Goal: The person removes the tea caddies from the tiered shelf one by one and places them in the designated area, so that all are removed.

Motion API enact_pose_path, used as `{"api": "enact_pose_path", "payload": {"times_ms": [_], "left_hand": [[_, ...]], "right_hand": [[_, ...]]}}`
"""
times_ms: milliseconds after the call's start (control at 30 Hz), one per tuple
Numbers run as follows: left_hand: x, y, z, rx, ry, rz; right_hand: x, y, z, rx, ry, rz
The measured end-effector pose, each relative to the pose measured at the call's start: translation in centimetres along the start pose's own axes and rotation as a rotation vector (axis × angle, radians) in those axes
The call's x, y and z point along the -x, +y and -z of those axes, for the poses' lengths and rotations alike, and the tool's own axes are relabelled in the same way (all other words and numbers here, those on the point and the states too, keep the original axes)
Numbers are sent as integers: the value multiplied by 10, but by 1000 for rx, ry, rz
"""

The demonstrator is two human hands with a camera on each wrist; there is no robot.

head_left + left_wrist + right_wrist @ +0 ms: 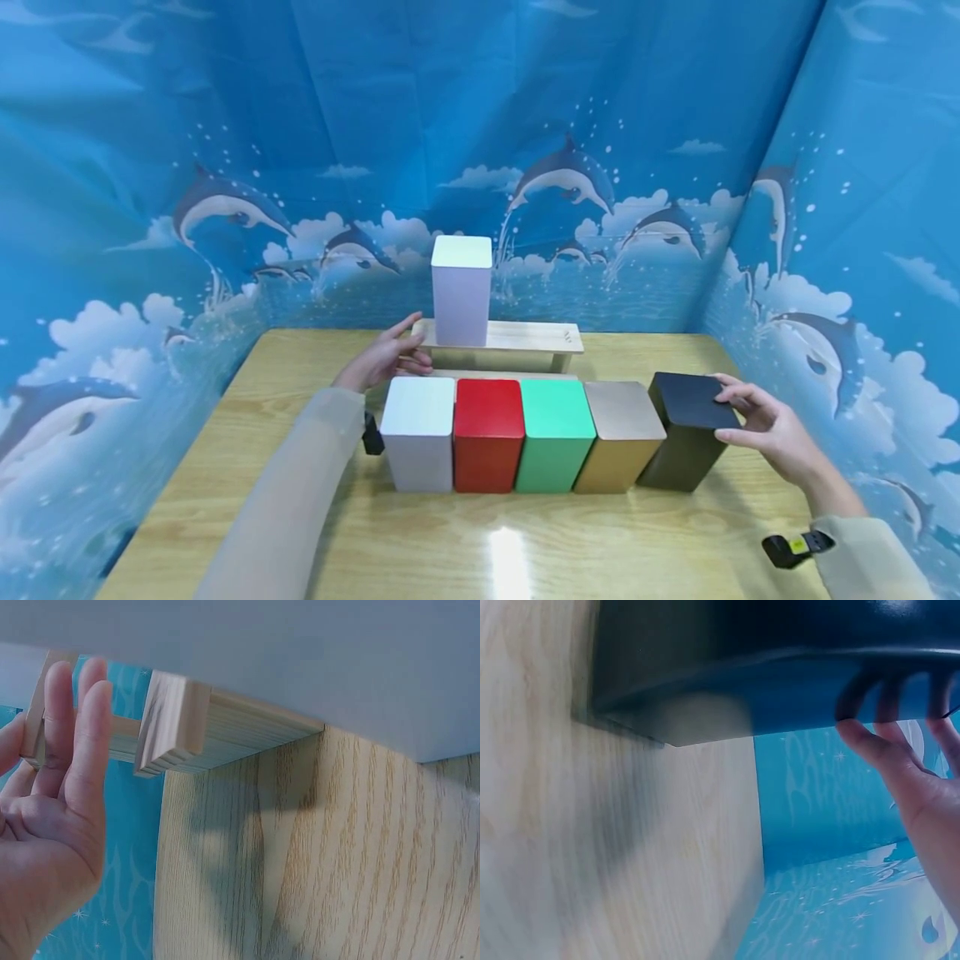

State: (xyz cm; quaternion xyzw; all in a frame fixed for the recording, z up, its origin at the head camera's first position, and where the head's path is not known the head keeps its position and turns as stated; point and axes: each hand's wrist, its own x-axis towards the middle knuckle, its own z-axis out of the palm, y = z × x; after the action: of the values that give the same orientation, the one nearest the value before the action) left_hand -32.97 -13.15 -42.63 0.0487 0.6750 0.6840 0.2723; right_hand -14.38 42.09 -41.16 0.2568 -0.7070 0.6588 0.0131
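Observation:
At the left end of the two-tier wooden stand point(528, 335), my left hand point(388, 354) holds the upper board, with digits above and below it. On that board a pale lilac box point(461, 304) stands upright. At the right end of the front row, my right hand point(765, 425) grips the black box point(693, 404) by its right side, fingers at the far top edge and thumb at the near corner. In the right wrist view, fingertips point(853, 731) meet the box's glossy side. The row also has a white box point(417, 417), red box point(489, 417), green box point(557, 417) and gold box point(618, 425).
All these stand on a wood-grain table point(420, 542). The front row partly hides the stand's lower board point(510, 375). A blue dolphin-print curtain point(360, 125) encloses the back and sides.

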Motion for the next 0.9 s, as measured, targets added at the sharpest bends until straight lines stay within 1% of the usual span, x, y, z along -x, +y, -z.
{"api": "enact_pose_path", "payload": {"times_ms": [300, 400, 533, 633, 900], "left_hand": [[0, -1, 1, -18, -10, -13], [1, -1, 1, -15, -20, -22], [0, -2, 2, -11, -30, -30], [0, -1, 1, -6, -31, -32], [1, -1, 1, -12, -29, -30]], "right_hand": [[6, 8, -1, -85, -63, 40], [7, 9, -1, -82, -66, 38], [8, 10, -2, -56, -42, 20], [8, 10, -4, -34, -35, 25], [3, 15, -5, -61, -111, 116]]}}
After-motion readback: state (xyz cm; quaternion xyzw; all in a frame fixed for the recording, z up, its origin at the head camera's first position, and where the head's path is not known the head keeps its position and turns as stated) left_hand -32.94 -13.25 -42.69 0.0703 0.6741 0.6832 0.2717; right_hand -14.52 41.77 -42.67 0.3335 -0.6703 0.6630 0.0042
